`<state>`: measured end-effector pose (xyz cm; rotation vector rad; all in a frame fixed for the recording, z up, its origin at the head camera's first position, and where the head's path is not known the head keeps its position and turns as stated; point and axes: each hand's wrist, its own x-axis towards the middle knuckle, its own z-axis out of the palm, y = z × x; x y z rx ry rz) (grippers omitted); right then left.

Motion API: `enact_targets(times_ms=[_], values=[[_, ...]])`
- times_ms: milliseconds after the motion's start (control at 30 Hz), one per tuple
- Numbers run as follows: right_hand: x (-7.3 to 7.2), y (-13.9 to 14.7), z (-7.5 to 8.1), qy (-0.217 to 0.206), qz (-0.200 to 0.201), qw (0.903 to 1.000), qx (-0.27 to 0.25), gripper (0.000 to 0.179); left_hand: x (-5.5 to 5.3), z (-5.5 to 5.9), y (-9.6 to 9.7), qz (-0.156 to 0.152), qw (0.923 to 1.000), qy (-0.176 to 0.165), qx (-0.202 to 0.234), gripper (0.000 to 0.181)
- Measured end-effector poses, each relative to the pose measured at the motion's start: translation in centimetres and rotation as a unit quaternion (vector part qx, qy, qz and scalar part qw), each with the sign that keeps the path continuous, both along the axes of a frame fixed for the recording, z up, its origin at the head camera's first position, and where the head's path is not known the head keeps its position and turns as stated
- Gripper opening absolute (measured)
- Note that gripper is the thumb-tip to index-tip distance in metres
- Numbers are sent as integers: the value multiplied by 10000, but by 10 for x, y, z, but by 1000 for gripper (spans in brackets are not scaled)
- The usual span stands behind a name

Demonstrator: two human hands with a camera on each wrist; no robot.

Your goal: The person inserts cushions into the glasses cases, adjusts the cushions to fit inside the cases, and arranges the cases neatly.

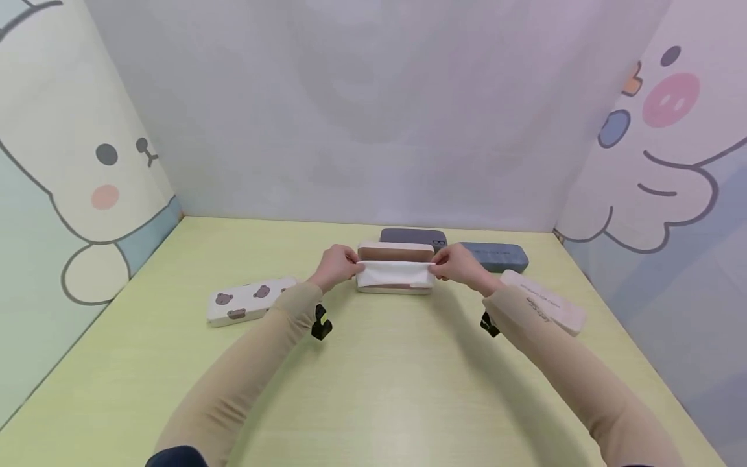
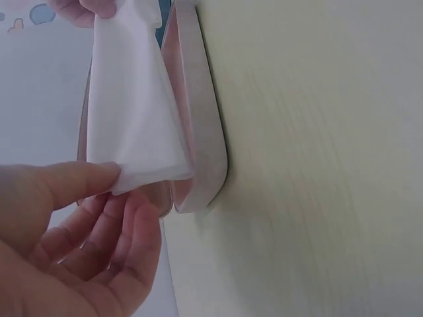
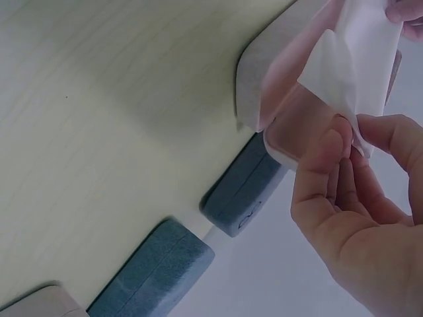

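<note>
A white cloth (image 1: 392,274), folded into a strip, is stretched between the two hands. My left hand (image 1: 337,267) pinches its left end between thumb and fingers, and my right hand (image 1: 461,264) pinches the other end. Directly behind and below the cloth stands an open glasses case (image 1: 397,291) with a pale outside and a pinkish lining, its lid (image 1: 397,251) raised at the back. In the left wrist view the cloth (image 2: 129,99) overlaps the case's opening. A loose corner of the cloth (image 3: 330,69) hangs down toward the pink inside in the right wrist view.
A white case with bear prints (image 1: 251,300) lies at the left. Behind the open case is a dark grey case (image 1: 411,235); a blue case (image 1: 495,256) and a pale pink case (image 1: 545,301) lie to the right. A grey curtain-like backdrop (image 1: 373,130) closes off the table's back.
</note>
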<state>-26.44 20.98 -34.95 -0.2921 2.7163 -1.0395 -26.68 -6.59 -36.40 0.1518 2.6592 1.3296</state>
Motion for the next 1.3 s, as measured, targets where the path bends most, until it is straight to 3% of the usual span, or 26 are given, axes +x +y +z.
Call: enact_targets(times_ms=[233,767,1067,1300], values=[[-6,-1,-9,-122,-40,9999,-71,15,-3,-1,7,142,9990,130,-395,12],[-10,-12,-26,419,-277,9982,313,15,-12,-18,17,299,9902,695,-1176,10],[-12,-13,-33,812,-321,9942,620,14,-11,-23,25,363,9834,777,-1597,11],[-11,-14,-34,810,-388,9936,678,15,-8,-24,30,350,9792,957,-1756,10]])
